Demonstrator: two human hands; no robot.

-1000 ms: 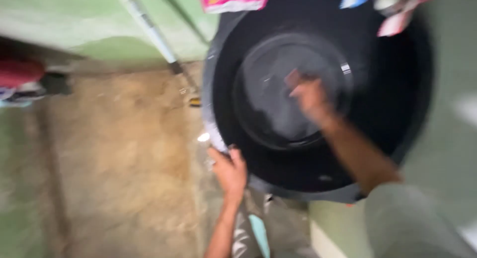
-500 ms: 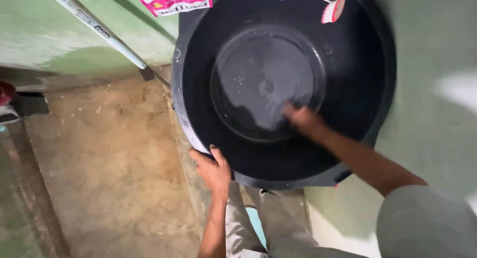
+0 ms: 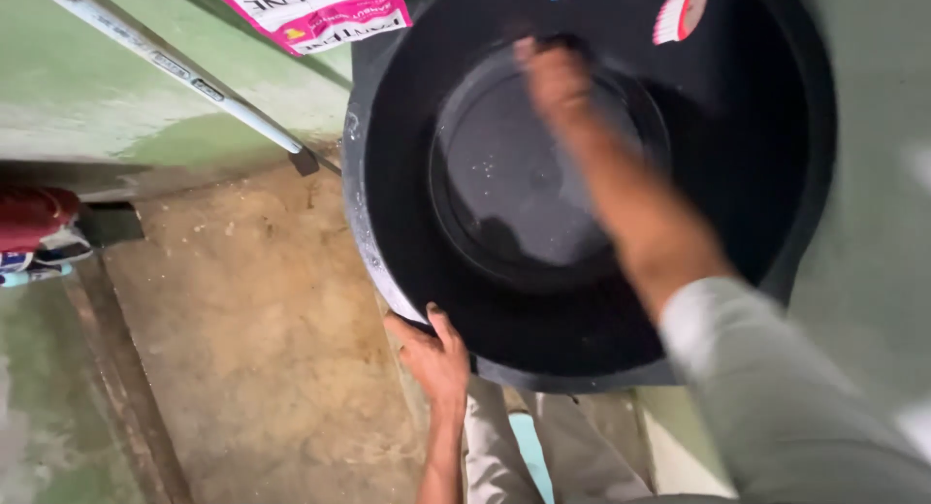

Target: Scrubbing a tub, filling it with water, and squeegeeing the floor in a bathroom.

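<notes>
Now the large black tub [image 3: 776, 174] fills most of the head view, tilted up toward the camera so its round recessed bottom faces the person; its lower rim hangs above the brown concrete floor [image 3: 242, 349]. Compared with half a second ago, the tub sits larger and slightly further right in the frame, and the right hand has travelled from the lower right edge of the recessed disc to its upper edge. Judgement: the sweep across the wet inner surface reads as a scrubbing or rinsing stroke in progress, with the tub bottom only partly covered so far.

The right hand [image 3: 553, 77] lies inside the tub, pressed flat or nearly flat to the inner bottom near the top of the disc; motion blur hides the fingers, so whether it holds a cloth or pad cannot be told. Its forearm crosses the disc diagonally from a grey sleeve [image 3: 776, 388] at lower right.

The left hand [image 3: 436, 358] has not shifted: it clamps the tub's lower left rim, fingers curled over the edge, steadying it.

Smaller items: a white pipe [image 3: 165, 67] slants along the green wall, a pink sachet pack [image 3: 310, 9] hangs above the rim, and a brush head [image 3: 679, 14] shows at the top edge.
</notes>
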